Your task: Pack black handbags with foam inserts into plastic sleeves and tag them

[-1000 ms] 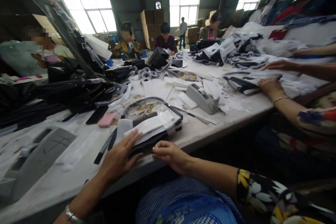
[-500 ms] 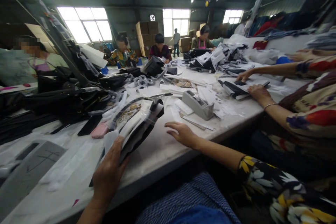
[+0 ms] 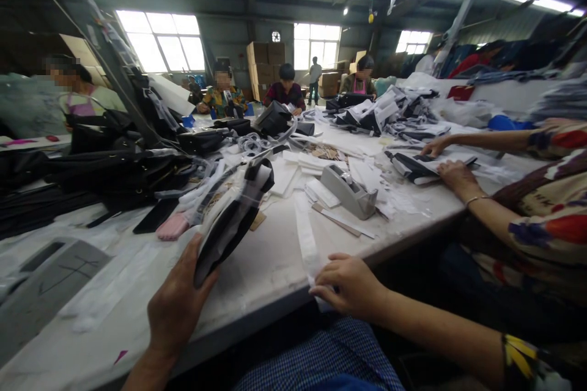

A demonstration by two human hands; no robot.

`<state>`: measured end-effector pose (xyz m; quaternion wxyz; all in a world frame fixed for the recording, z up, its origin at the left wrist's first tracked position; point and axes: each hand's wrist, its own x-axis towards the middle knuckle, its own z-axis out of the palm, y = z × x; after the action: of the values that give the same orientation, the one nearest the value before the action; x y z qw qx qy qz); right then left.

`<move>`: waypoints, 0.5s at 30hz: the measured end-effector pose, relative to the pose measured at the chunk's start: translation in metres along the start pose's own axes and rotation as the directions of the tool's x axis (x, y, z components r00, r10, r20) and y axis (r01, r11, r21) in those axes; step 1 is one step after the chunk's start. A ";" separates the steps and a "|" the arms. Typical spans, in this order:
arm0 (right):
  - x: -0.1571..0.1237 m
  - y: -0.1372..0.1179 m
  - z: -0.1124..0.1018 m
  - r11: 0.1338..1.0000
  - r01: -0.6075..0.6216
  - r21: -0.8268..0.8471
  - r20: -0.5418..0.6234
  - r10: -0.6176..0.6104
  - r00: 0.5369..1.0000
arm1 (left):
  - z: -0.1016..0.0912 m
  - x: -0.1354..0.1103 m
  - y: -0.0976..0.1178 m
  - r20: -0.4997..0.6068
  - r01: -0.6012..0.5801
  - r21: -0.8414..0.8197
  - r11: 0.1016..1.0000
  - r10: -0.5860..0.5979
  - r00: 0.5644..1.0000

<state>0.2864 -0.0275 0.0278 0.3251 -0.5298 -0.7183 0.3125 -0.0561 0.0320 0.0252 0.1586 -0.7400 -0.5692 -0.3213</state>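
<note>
My left hand (image 3: 177, 302) is closed around the lower end of a black bag (image 3: 232, 217) with white wrapping along it, tilted up off the table. A long strap partly wrapped in white reaches from the bag toward the middle of the table. At the table's front edge my right hand (image 3: 351, 286) pinches the near end of a white strip (image 3: 304, 235), which trails back over the tabletop. Beyond that strip stands a grey tape dispenser (image 3: 349, 192).
Another grey dispenser (image 3: 50, 293), a pink case (image 3: 172, 227) and a black phone-like slab (image 3: 155, 216) lie at left. Black bags (image 3: 123, 174) pile up behind them. At right, a co-worker's hands (image 3: 456, 178) press on a black piece (image 3: 413, 168). Several people sit across the table.
My right hand has come back toward the table edge, drawing the white strip with it. The bag in my left hand has tipped more upright and shifted left.
</note>
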 end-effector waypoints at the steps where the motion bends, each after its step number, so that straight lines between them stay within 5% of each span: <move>1: 0.000 -0.004 -0.002 0.993 0.029 -0.112 -0.001 -0.029 1.000 | 0.000 0.000 0.001 -0.007 -0.011 0.001 1.000 0.011 1.000; 3: 0.013 -0.006 -0.004 0.952 0.082 -0.296 -0.041 -0.099 0.994 | -0.001 0.002 0.005 -0.030 -0.032 0.001 0.999 0.032 0.999; 9: 0.111 0.041 -0.014 0.906 0.030 -0.422 -0.180 -0.116 0.977 | 0.001 0.004 0.011 -0.038 -0.057 0.037 0.998 0.059 0.998; 15: 0.174 0.071 -0.038 0.870 0.026 -0.493 -0.042 -0.054 0.998 | 0.006 -0.003 0.005 -0.023 -0.113 0.036 0.993 0.114 0.993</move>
<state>0.3166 0.1617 0.0172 0.2056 -0.5883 -0.7759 0.0983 -0.0504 0.0320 0.0196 0.1967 -0.7641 -0.5298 -0.3111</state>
